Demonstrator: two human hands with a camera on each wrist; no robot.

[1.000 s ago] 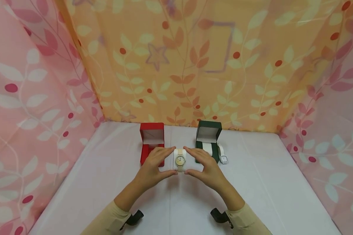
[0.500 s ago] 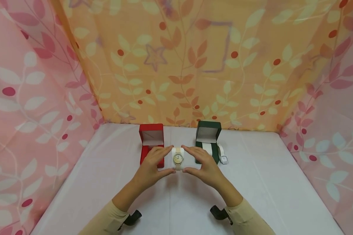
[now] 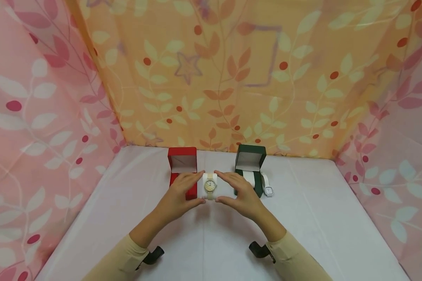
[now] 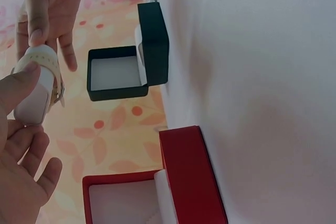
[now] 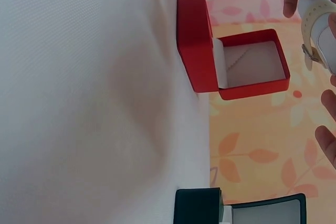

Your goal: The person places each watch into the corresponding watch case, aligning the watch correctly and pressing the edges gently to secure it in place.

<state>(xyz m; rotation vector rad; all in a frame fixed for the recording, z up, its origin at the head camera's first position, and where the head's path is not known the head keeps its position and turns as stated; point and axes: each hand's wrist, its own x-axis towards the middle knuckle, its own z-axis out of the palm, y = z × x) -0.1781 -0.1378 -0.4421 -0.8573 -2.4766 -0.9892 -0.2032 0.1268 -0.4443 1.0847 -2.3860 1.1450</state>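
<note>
Two hands in cream sleeves hold one small thing between them, raised above a white cloth-covered table [image 3: 313, 218]. The thing is a small white cushion with a cream-strapped, round-faced wristwatch [image 3: 210, 186] wrapped round it. The left hand [image 3: 178, 195] pinches the cushion's left side between thumb and fingers; the right hand [image 3: 240, 194] pinches its right side the same way. The fingers of both hands are gently curved, the thumbs underneath nearer the person, the fingertips meeting the cushion at its far end.

Just beyond the left hand, and partly hidden by it, stands a red hinged jewellery box [image 3: 181, 168] with its lid upright and a pale lining. Just beyond the right hand stands a dark green hinged box [image 3: 249, 164], also open, with a white cushion inside. Touching or just beside the green box, on the side away from the hands, lies a white-strapped watch with a square face [image 3: 267, 187]. Leaf-patterned curtains [image 3: 232, 78] in orange and pink enclose the table.
</note>
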